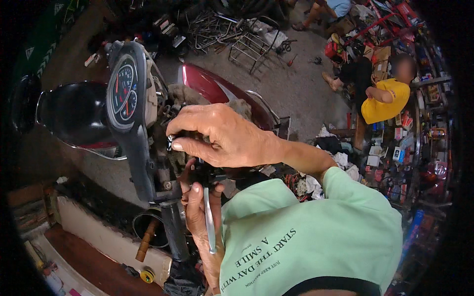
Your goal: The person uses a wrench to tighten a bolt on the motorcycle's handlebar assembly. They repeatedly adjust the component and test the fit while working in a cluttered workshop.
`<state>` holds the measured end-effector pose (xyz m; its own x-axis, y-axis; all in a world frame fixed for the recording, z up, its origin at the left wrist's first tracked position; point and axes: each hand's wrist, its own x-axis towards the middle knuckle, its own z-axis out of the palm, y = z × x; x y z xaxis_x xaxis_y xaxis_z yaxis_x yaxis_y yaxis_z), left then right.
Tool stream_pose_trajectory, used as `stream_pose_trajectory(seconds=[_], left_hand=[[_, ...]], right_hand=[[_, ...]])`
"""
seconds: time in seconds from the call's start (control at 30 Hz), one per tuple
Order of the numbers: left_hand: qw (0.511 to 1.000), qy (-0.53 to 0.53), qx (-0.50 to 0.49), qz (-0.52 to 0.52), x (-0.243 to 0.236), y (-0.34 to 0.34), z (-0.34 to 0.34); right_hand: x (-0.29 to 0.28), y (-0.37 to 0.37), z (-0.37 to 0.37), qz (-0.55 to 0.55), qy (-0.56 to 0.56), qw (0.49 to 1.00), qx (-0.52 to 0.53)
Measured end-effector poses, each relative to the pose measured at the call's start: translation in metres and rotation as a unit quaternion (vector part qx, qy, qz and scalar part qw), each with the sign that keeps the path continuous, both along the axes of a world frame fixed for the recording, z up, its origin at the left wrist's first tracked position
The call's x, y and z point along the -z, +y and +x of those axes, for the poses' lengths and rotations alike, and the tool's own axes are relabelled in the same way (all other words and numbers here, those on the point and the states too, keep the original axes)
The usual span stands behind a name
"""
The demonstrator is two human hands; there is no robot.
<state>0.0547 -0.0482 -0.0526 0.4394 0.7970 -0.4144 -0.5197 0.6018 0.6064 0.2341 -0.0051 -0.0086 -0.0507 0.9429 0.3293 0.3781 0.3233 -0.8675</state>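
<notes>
My left hand [196, 213] is closed around a silver hand lever [210, 222] and its black bracket [201, 172], beside the handlebar of a motorcycle. Above it, my right hand [227, 135] pinches a small shiny metal piece [170, 140] between thumb and fingers; its exact kind is too small to tell. Just left of both hands stands the motorcycle's instrument cluster [123, 91] in a dark handlebar cover [140, 167]. A black handlebar grip [175, 232] points down toward the lower edge. My fingers hide part of the bracket.
Beyond the hands is a red fender [212, 86]. A black seat-like shape [74, 113] lies at left. Metal rods and a wire rack [252, 49] are on the far floor. A person in a yellow shirt [387, 101] sits at right among boxes and parts.
</notes>
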Motion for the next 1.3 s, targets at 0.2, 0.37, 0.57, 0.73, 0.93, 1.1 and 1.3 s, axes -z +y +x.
stream_pose_trajectory(seconds=[0.2, 0.37, 0.57, 0.73, 0.93, 1.1, 1.3], left_hand=[[0.999, 0.002, -0.006, -0.037, 0.01, -0.008, -0.003], [0.998, -0.013, 0.048, -0.025, 0.006, 0.0, -0.003], [0.956, -0.195, -0.051, -0.212, 0.03, 0.003, 0.0], [0.952, -0.231, -0.053, -0.195, 0.026, 0.005, 0.004], [0.995, -0.079, -0.028, -0.054, 0.016, -0.006, 0.005], [0.993, -0.102, 0.01, -0.06, 0.016, -0.004, 0.012], [0.992, -0.082, 0.008, -0.093, 0.015, 0.002, 0.013]], right_hand=[[-0.016, 0.007, 0.01, 0.026, -0.08, 0.989, -0.118], [-0.016, 0.018, 0.021, 0.043, -0.123, 0.979, -0.155], [-0.006, 0.013, 0.024, -0.025, -0.017, 0.997, -0.072], [-0.006, 0.017, 0.002, 0.075, -0.137, 0.984, -0.084], [-0.007, 0.028, -0.005, 0.089, -0.181, 0.967, -0.157], [-0.002, 0.04, -0.013, 0.156, -0.155, 0.961, -0.169], [0.0, 0.034, -0.013, 0.107, -0.142, 0.97, -0.165]])
